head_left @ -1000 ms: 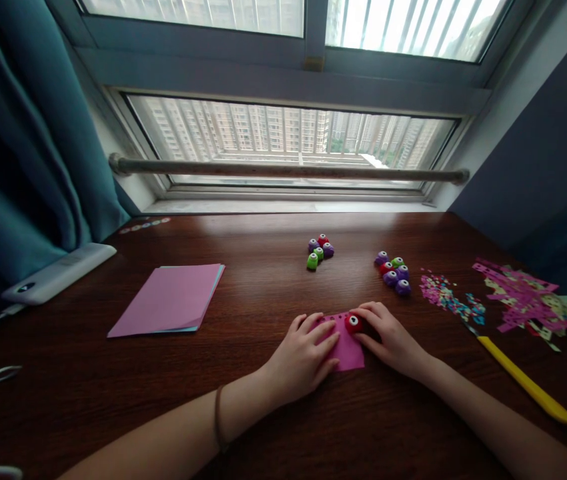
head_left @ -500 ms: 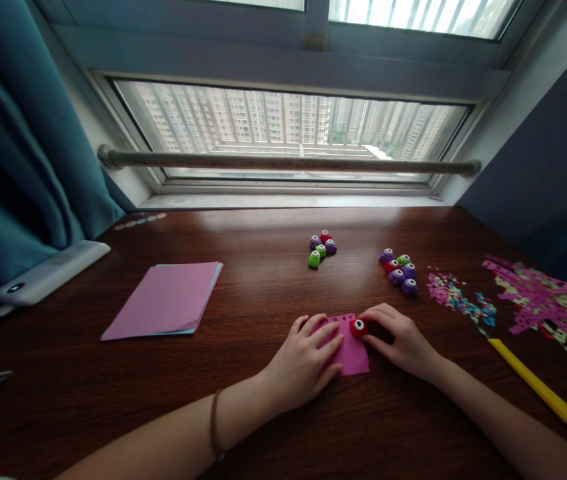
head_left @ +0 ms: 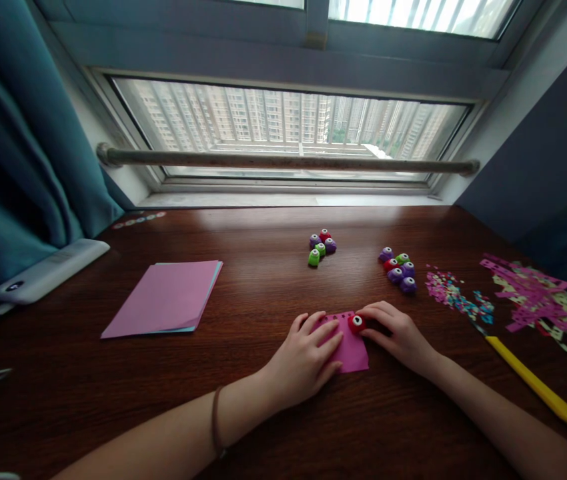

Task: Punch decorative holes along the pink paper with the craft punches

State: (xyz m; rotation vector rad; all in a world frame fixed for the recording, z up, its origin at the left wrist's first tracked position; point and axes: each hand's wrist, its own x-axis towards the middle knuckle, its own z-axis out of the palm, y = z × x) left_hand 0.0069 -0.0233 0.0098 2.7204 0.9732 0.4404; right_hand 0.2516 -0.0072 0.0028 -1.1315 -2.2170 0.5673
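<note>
My left hand (head_left: 308, 363) lies on a small pink sheet of paper (head_left: 354, 357), fingers spread, pressing it against the table. A row of small dark marks or holes runs along the sheet's far edge. My right hand (head_left: 401, 337) has its thumb and fingers closed on a small red one-eyed toy figure (head_left: 356, 324), at the sheet's far right corner. The figure's underside is hidden. Several similar purple, green and red figures stand in one cluster (head_left: 320, 248) beyond my hands and another cluster (head_left: 398, 269) farther right.
A stack of pink and blue paper (head_left: 163, 300) lies at the left, near a white device (head_left: 51, 270) with a cable. To the right are confetti (head_left: 456, 297), a yellow-handled tool (head_left: 533, 380) and a heap of paper strips (head_left: 538, 293). A window with a rail (head_left: 288, 160) is behind the table.
The red figure has shifted very slightly on the paper's corner, with my right hand still on it. My left hand stays in place.
</note>
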